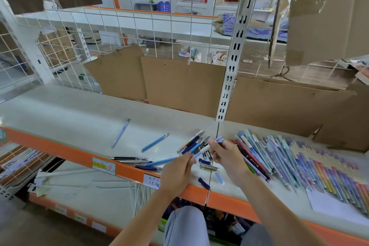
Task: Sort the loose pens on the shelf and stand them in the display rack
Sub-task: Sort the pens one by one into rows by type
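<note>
Head view: shelf [83, 114] carries big sorted pen row [299, 158] at right, loose pens [137, 161] near front edge. My left hand [176, 175] grips fanned pen bundle [194, 144]; right hand [225, 156] pinches one pen there. I judge pens light, stiff, slick, prone to roll; hold mid-barrel. No rack seen.

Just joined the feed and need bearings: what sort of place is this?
Most likely a small stationery or general shop being stocked: a retail shelf with handwritten price tags on its orange edge, rows of pens laid out, and wire grid backing.
</note>
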